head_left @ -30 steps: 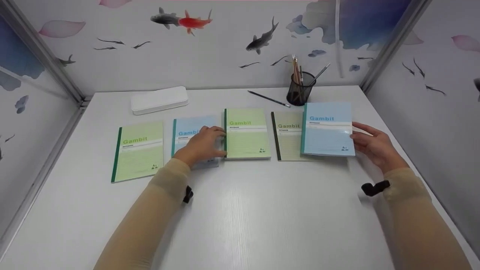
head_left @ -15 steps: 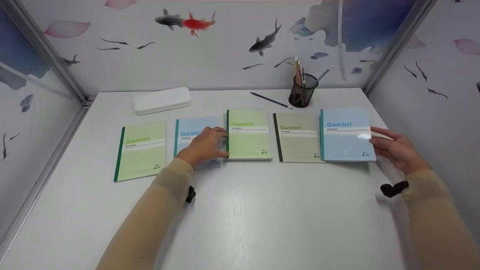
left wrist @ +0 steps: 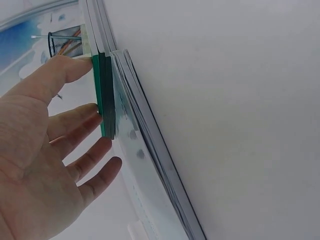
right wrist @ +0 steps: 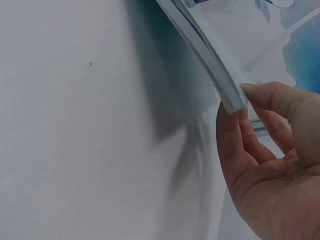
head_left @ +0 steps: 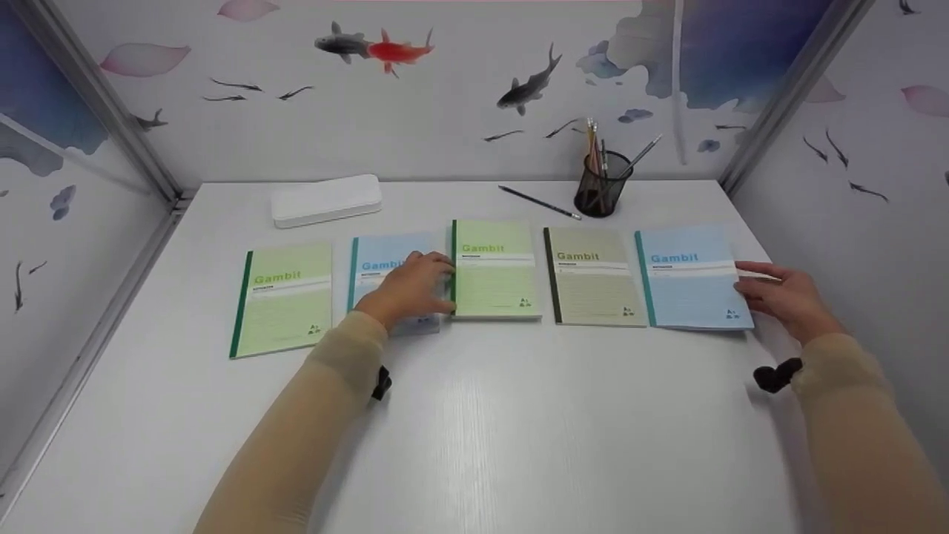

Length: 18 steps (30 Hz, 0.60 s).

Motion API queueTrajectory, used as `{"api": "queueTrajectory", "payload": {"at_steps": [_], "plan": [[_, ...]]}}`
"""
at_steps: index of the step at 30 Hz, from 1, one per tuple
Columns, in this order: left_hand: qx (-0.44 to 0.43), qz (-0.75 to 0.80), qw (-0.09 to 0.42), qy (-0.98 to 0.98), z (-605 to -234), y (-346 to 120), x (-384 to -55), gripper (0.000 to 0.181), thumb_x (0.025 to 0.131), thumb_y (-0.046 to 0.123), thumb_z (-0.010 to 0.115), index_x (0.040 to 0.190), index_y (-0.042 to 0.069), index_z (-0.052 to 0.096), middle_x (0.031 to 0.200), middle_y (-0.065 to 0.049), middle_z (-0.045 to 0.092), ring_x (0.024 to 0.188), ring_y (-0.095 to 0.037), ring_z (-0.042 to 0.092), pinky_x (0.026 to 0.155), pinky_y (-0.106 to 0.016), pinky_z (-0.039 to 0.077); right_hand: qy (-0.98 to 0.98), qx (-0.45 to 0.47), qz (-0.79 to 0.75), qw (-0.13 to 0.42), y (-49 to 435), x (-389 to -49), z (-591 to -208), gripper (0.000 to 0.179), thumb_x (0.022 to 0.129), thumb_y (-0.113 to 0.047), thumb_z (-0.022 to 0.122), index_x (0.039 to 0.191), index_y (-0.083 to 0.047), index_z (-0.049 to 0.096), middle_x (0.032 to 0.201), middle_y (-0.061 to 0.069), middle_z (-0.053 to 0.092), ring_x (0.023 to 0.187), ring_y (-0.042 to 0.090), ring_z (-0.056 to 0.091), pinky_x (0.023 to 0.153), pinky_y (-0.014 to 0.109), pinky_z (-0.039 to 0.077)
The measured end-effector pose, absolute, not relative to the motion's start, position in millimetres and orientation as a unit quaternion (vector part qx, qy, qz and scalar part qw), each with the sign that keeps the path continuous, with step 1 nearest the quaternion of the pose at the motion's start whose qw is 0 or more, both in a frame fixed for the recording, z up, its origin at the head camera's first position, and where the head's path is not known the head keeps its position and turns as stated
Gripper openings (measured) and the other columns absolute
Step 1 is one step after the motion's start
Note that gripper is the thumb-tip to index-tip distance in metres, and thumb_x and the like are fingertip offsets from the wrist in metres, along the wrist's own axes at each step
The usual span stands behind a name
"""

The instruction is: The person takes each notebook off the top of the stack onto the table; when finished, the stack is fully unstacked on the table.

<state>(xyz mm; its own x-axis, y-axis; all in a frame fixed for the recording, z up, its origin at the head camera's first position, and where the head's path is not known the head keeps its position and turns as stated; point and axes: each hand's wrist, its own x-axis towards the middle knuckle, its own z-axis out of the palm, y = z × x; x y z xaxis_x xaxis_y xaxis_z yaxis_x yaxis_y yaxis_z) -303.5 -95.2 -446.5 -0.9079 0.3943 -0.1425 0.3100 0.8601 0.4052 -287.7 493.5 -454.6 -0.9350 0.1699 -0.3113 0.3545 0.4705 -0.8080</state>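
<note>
My right hand (head_left: 789,297) pinches the right edge of a blue notebook (head_left: 693,282) between thumb and fingers. In the right wrist view this notebook's raised edge (right wrist: 210,60) casts a shadow on the table. My left hand (head_left: 408,289) touches the spine of the middle green notebook (head_left: 495,278) with thumb and fingertips; a darker spine (left wrist: 110,95) shows directly beneath it in the left wrist view. Another blue notebook (head_left: 371,248) lies partly hidden under my left hand. Between the middle green and right blue notebooks is a grey-brown notebook (head_left: 597,285).
A second green notebook (head_left: 285,300) lies at the far left of the row. Behind the row are a white case (head_left: 326,202), a loose dark pencil (head_left: 540,202) and a black mesh cup (head_left: 604,185) of pencils. Printed walls enclose the white table (head_left: 519,430).
My right hand has carried the blue notebook rightward, off the grey-brown one, and lowered it beside that notebook. My left hand stays at the middle green notebook's spine.
</note>
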Motion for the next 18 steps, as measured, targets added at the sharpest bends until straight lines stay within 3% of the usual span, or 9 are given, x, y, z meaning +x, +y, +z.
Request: {"api": "queueTrajectory", "payload": {"at_steps": [4,7,15,18], "plan": [[0.185,0.189,0.11,0.958,-445.5,-93.7,-304.0,0.071,0.088,0.04,0.081,0.148,0.012,0.056,0.155,-0.001,0.049,0.141,-0.025,0.042,0.119,-0.044,0.041,0.891,0.123,-0.434,0.057,490.8,-289.5,-459.4,0.066,0.1,-0.029,0.07,0.156,-0.007,0.044,0.135,0.014,0.058,0.087,-0.007,0.064,0.08,0.014,0.057],[0.188,0.189,0.108,0.958,-444.8,-92.6,-305.1,0.07,0.088,0.039,0.081,0.148,0.011,0.057,0.155,-0.002,0.049,0.14,-0.025,0.043,0.118,-0.044,0.041,0.905,0.108,-0.408,0.046,489.7,-290.9,-459.7,0.059,0.1,-0.024,0.069,0.152,-0.006,0.049,0.134,0.019,0.059,0.087,-0.006,0.063,0.078,0.014,0.057],[0.172,0.193,0.119,0.958,-444.6,-91.7,-303.9,0.072,0.087,0.039,0.081,0.149,0.014,0.056,0.156,0.001,0.048,0.14,-0.023,0.042,0.119,-0.043,0.041,0.918,0.131,-0.364,0.09,485.0,-293.8,-456.7,0.056,0.099,-0.03,0.068,0.149,-0.009,0.054,0.149,0.026,0.049,0.122,0.031,0.052,0.076,0.01,0.051],[0.165,0.197,0.124,0.959,-443.7,-92.3,-302.7,0.072,0.087,0.039,0.082,0.15,0.015,0.055,0.156,0.002,0.047,0.142,-0.023,0.041,0.12,-0.044,0.04,0.923,0.129,-0.346,0.105,482.1,-296.2,-457.0,0.059,0.098,-0.033,0.07,0.148,-0.007,0.054,0.151,0.027,0.047,0.13,0.038,0.048,0.085,0.019,0.052]]}}
